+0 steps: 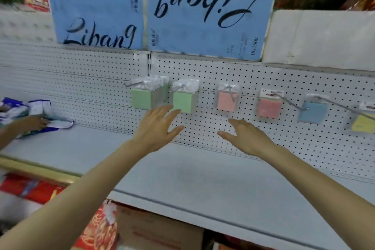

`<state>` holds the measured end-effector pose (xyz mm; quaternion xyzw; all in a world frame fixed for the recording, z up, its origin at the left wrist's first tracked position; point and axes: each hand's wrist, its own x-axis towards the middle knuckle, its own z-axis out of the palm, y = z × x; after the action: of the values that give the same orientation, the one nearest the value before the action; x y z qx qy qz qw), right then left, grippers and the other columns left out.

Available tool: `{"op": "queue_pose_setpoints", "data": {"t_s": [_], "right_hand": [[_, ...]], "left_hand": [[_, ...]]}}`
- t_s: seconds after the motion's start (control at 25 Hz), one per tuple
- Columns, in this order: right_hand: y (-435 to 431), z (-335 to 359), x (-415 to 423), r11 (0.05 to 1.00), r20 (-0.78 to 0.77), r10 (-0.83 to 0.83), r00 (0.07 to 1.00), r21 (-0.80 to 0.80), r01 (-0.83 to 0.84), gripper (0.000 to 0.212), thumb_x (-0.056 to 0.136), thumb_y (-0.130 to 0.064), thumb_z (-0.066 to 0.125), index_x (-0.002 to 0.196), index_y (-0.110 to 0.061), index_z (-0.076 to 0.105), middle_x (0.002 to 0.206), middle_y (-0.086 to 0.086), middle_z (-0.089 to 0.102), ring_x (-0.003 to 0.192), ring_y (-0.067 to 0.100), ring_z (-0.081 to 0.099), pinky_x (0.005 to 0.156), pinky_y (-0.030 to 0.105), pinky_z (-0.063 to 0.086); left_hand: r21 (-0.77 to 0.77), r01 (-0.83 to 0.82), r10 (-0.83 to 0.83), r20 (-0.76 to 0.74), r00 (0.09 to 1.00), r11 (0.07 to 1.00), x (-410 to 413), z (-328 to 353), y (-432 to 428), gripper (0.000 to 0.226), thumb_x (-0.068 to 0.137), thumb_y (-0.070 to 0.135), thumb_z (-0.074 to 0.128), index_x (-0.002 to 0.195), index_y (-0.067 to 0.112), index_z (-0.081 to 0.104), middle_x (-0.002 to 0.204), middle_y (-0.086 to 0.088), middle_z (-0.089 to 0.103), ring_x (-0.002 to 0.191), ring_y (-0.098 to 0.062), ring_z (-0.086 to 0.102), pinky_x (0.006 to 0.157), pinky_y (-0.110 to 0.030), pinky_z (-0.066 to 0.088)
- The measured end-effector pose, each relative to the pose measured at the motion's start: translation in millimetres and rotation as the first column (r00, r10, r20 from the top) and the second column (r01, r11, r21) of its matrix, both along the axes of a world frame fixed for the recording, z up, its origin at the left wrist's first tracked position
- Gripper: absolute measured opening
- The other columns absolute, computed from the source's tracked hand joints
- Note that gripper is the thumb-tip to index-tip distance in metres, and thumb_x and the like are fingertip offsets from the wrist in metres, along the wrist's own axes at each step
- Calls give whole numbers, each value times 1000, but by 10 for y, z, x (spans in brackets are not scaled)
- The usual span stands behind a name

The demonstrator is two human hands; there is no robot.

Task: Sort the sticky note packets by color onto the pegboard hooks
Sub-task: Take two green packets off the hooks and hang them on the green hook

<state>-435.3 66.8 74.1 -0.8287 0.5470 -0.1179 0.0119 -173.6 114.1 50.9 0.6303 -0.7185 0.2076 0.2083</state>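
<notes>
Left hand (159,128) fingers spread, empty, hovered at centre-frame green packets (182,102) | right hand (246,138) fingers relaxed, empty | hooks (288,101) grouped packets by colour.

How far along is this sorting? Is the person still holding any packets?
Mostly done: along the pegboard hang green packets in two neighbouring bunches, then pink packets in two spots, a blue packet and a yellow packet, grouped by colour. In hand: nothing. The left hand, near the green ones, and the right hand are both open and empty. Left: no loose packets show on the shelf, so perhaps only tidying.
</notes>
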Motion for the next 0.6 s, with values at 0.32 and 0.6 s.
{"op": "queue_pose_setpoints", "data": {"t_s": [0.32, 0.6], "right_hand": [[-774, -336, 1197, 993, 258, -43, 965, 117, 13, 88, 89, -62, 41, 152, -11, 5, 159, 10, 14, 143, 25, 24, 114, 41, 26], [-1305, -479, 1723, 959, 719, -268, 642, 264, 106, 76, 90, -45, 56, 151, -18, 20, 153, 4, 32, 133, 21, 42, 107, 39, 36]], "left_hand": [[-45, -93, 85, -153, 985, 995, 1460, -235, -476, 63, 90, 63, 30, 137, 22, 44, 144, -7, 42, 133, -27, 38, 108, -44, 29], [35, 59, -27, -591, 806, 998, 1975, -357, -1106, 66, 89, 51, 50, 144, 19, 33, 142, -2, 41, 123, -19, 46, 101, -38, 40]]}}
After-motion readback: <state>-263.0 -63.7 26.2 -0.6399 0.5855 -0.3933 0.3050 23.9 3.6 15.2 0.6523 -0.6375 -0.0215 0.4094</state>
